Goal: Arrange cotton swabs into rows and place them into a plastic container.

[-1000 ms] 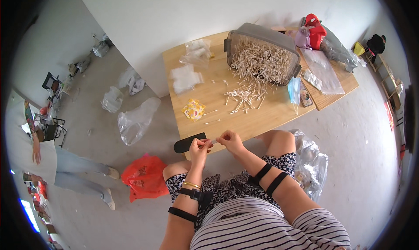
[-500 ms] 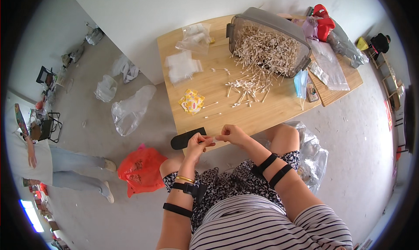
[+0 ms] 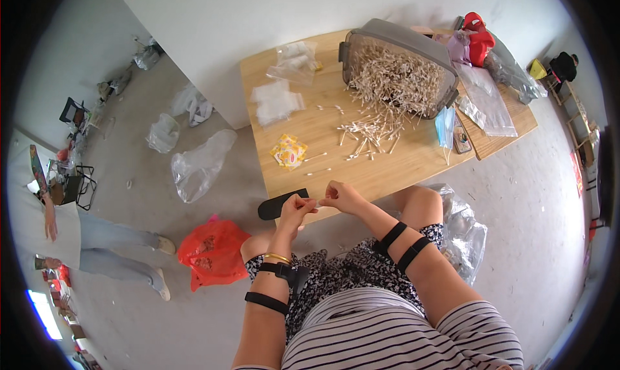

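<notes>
In front of the table's near edge, my left hand (image 3: 296, 212) and my right hand (image 3: 342, 197) meet with their fingertips pinched. Between them is a small whitish, see-through piece (image 3: 318, 204), too small to name. Beyond my hands, two loose cotton swabs (image 3: 317, 171) lie near a pile of yellow-and-white packets (image 3: 289, 151). A heap of cotton swabs (image 3: 369, 135) spreads on the wooden table (image 3: 310, 127). It spills from a grey plastic bin (image 3: 387, 31) lying tipped on its side. Stacked clear little bags (image 3: 276, 103) are at the table's left.
A black flat object (image 3: 282, 204) juts over the table's near left corner. A blue face mask (image 3: 445, 126) and a phone (image 3: 462, 139) lie at the right. A red plastic bag (image 3: 213, 253) stands on the floor by my left knee. Another person (image 3: 55, 228) stands far left.
The view has shifted slightly, so the table sits a little lower and further right. My hands stay pinched together at the same place by the table edge.
</notes>
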The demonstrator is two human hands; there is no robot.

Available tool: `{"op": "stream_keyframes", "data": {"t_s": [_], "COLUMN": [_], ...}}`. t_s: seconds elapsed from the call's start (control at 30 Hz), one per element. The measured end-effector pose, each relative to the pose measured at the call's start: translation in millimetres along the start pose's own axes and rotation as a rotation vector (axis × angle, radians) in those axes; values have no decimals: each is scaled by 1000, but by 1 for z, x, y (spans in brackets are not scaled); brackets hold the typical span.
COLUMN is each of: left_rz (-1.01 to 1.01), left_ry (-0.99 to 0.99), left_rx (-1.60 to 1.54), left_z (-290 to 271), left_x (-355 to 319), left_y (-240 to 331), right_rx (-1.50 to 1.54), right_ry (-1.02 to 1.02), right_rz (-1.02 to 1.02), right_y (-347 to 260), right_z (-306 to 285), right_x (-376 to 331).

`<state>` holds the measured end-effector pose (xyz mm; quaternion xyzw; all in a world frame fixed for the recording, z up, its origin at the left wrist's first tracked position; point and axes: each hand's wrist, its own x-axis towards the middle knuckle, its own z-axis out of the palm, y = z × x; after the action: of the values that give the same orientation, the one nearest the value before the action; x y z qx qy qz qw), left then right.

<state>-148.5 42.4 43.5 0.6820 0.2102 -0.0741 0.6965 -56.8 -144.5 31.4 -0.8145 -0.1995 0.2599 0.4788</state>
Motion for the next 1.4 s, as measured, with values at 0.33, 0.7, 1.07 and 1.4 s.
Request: {"op": "stream_keyframes", "data": {"t_s": [0.33,0.7,1.07,1.4], "left_rz": [-24,185,251,278], "left_ry": [9,9,-71,-193], "left_rx": [-29,166,230,307], "left_z": [8,19,13,17], "left_x": [3,-33,-88,-119], "left_y": [2,6,46,76], "right_rx": [180,439,292,168], "right_ry": [-49,-37,37,34], "right_rz": [63,14,-338,-422], "right_y": [16,-27,-97,-137], "right_z": [-7,-10,-35,-36], "right_x": [4,-19,-71,-105]}}
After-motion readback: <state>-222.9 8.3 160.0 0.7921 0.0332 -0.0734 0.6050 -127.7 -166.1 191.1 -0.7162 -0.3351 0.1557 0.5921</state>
